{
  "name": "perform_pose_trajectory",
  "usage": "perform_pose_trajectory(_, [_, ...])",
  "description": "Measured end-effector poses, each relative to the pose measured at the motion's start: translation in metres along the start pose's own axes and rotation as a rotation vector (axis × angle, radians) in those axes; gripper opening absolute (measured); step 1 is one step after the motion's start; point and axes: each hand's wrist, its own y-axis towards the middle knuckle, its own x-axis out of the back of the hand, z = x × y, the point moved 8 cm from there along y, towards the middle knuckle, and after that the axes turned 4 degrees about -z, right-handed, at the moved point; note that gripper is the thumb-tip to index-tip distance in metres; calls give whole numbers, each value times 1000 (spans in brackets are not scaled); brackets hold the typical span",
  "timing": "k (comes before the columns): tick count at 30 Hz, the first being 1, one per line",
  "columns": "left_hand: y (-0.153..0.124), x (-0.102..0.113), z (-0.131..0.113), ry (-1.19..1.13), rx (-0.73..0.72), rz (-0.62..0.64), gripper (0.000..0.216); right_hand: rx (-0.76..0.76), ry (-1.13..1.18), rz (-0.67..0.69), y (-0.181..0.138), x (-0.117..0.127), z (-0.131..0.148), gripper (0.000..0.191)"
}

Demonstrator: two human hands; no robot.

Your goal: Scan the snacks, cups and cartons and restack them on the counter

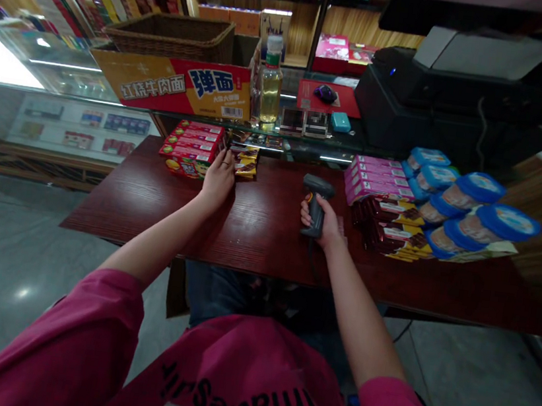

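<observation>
My right hand (329, 222) is wrapped around the handle of a dark grey barcode scanner (316, 212), its head tilted up over the wooden tabletop. At the left, my left hand (219, 175) reaches forward with its fingers extended against the right end of a stack of red boxes (189, 146). Some of its fingertips are hard to make out there. Just beyond that hand lie several yellow-and-brown snack packets (246, 161). Right of the scanner are pink boxes (379, 177), dark chocolate-coloured packets (397, 229) and blue-lidded tubs (479, 214) in piles.
Behind the brown table (267, 229) runs a glass counter bearing an instant-noodle carton (171, 87), a wicker basket (173, 37), a bottle of yellowish liquid (270, 86), a mouse (325, 94) and a turquoise case (340, 121). A black till machine (416, 89) stands back right.
</observation>
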Motion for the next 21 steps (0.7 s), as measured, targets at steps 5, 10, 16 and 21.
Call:
perform_pose_trajectory(5, [-9, 1, -19, 98, 81, 33, 59, -19, -1, 16, 0, -1, -1, 23])
perform_pose_trajectory(10, [-20, -11, -30, 183, 151, 131, 60, -27, 25, 25, 0, 0, -2, 23])
perform_pose_trajectory(16, [-16, -21, -18, 110, 174, 147, 66, 2, 27, -17, -2, 3, -2, 20])
perform_pose_trajectory(21, [-18, -24, -14, 46, 199, 131, 66, -11, 27, -28, -1, 5, -3, 23])
